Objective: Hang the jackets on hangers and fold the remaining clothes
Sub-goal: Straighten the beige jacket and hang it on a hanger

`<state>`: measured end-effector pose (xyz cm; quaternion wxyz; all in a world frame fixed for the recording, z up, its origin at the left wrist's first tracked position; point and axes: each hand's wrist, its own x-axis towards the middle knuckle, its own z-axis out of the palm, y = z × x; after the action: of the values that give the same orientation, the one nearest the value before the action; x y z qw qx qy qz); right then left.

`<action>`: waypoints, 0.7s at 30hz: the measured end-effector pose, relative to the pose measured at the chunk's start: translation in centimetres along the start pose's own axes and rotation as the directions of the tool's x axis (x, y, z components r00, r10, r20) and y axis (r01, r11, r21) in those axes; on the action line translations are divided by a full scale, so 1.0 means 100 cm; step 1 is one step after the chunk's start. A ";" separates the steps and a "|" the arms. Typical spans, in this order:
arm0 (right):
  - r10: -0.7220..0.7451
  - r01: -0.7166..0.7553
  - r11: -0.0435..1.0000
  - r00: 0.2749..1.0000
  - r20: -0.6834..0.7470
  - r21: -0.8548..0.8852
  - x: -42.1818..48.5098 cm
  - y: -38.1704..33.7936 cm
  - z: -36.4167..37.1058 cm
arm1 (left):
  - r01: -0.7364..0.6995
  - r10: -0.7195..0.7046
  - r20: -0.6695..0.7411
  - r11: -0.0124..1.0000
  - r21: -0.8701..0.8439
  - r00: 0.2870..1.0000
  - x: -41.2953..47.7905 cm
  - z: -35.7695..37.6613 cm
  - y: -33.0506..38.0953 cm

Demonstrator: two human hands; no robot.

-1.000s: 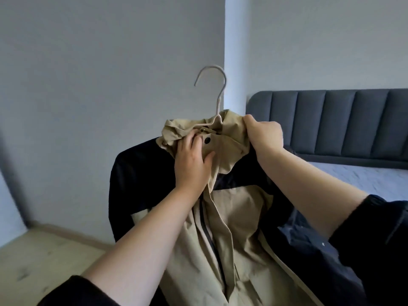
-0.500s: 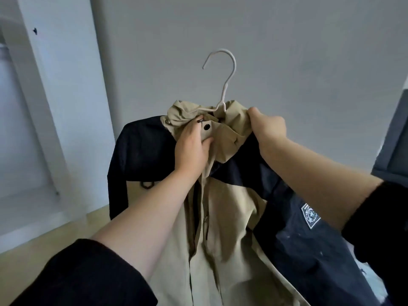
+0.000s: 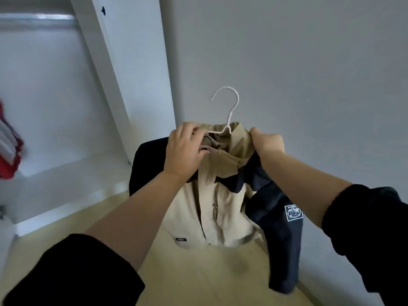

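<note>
A beige and navy jacket [image 3: 223,202] hangs on a white hanger [image 3: 229,107] held up in front of me, with the hook standing free above the collar. My left hand [image 3: 185,153] grips the collar on the left, with fingers curled over the hanger's arm. At the right side of the collar my right hand [image 3: 267,142] holds a bunch of fabric. The right navy sleeve with a square white logo patch [image 3: 293,213] dangles below my right forearm. The hanger's shoulders are hidden inside the jacket.
An open white wardrobe [image 3: 123,69] stands to the left, with a metal rail [image 3: 37,17] near its top. Red and white clothes [image 3: 8,151] hang at the far left edge. A grey wall is behind the jacket and light wood floor [image 3: 198,279] lies below.
I have turned left, away from the bed, so the wardrobe is in view. The jacket on its hanger came along in both hands, and my left hand shifted up onto the collar and hanger arm.
</note>
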<state>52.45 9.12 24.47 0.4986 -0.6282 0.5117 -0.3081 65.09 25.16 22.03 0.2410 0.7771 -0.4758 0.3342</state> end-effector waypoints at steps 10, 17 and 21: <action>-0.403 0.405 0.906 0.914 0.040 -0.122 -0.061 -0.246 -0.052 | 0.372 -0.319 0.449 0.927 -0.034 0.835 0.183 -0.198 -0.025; -0.395 0.480 0.790 0.874 0.284 -0.381 -0.081 -0.240 -0.042 | 0.426 -0.325 0.657 0.905 0.007 0.680 0.154 -0.213 -0.004; -0.374 0.399 0.858 0.917 0.139 -0.324 -0.073 -0.244 -0.049 | 0.681 -0.254 0.719 0.616 -0.396 0.647 0.146 -0.242 -0.037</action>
<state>54.17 14.02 49.87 0.3264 -0.8061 0.4032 -0.2848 66.15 35.04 48.72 0.4095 0.8097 -0.3740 -0.1919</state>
